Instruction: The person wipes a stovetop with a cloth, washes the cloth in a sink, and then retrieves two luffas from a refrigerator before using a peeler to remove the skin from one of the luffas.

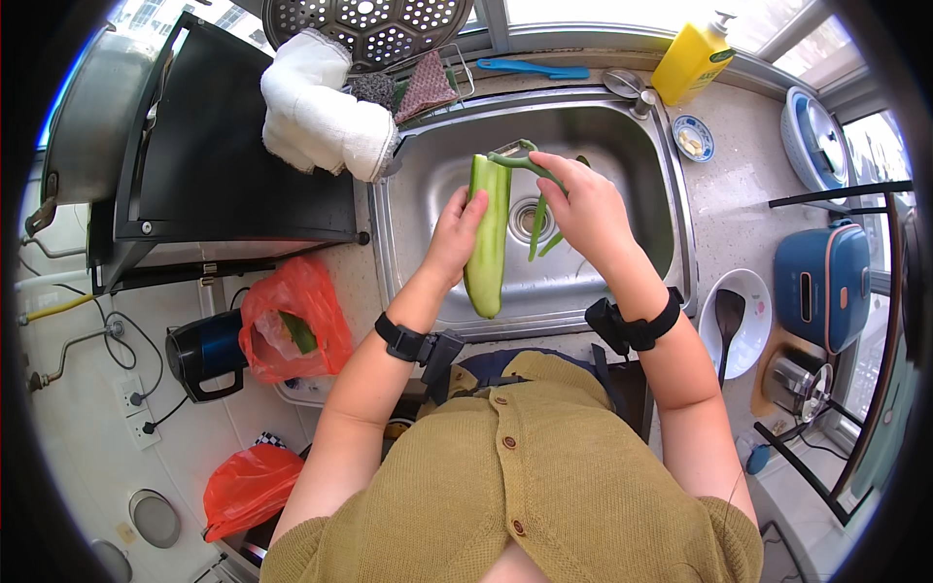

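Note:
My left hand (457, 233) grips a long green cucumber-like vegetable (490, 248) from its left side, holding it nearly upright over the sink. Most of its visible face is pale where skin is gone, with darker green along the edges. In my right hand (587, 204) is a green-handled peeler (523, 162), its blade end at the vegetable's top. Strips of green peel (538, 227) hang or lie below my right hand, near the drain (531, 219). The stainless steel sink (452, 310) surrounds both hands from below.
A white cloth (321, 109) hangs at the sink's back left corner beside a black cabinet (233, 146). Behind the sink lies a blue brush-like tool (536, 69). A yellow pump bottle (691, 64), a small dish of garlic cloves (692, 138) and a white bowl (751, 328) stand right.

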A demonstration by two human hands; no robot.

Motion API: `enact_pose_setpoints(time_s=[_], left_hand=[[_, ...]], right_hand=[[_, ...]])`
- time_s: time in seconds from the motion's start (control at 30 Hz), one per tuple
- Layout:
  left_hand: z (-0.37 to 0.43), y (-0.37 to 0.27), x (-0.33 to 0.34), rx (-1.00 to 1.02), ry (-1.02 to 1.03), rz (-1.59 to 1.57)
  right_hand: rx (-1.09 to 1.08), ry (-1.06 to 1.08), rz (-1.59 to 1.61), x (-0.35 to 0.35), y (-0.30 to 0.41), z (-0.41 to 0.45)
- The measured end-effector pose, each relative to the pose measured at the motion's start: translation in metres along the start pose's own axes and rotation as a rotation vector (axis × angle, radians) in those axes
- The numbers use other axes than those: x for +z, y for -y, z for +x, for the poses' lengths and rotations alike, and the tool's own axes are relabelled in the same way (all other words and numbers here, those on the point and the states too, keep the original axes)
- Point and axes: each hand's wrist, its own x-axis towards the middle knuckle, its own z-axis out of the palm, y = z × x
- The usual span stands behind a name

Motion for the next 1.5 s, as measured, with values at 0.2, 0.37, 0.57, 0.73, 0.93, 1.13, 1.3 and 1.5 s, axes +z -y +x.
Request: enact_pose_setpoints(time_s=[0.2,0.37,0.57,0.73,0.93,1.13,1.3,1.5], left_hand=[[0.001,-0.001,-0.001,0.080,-0.006,0.055],[0.003,-0.003,0.000,0.117,0.006,0.069],[-0.003,-0.012,0.012,0.066,0.017,-0.035],[-0.009,-0.008,0.033,0.023,0.042,-0.157],[0.020,0.004,0.010,0.094,-0.141,-0.384],[0.030,-0.037,-0.019,0.106,0.018,-0.290],[0.019,-0.033,-0.011,0.036,-0.007,-0.269],[0.007,-0.024,0.009,0.024,-0.009,-0.125]], right_hand=[[-0.039,-0.006,0.042,-0.006,0.001,0.001],[-0.039,-0.013,0.138,-0.003,0.000,-0.002],[-0.012,-0.050,0.168,0.001,0.004,-0.019],[0.010,-0.095,0.213,0.003,0.002,-0.029],[-0.047,0.047,0.236,0.009,0.000,-0.061],[0.049,0.454,0.100,-0.009,-0.046,-0.108],[0.141,0.022,0.230,-0.022,-0.038,-0.067],[-0.025,-0.063,0.115,-0.018,0.023,-0.008]])
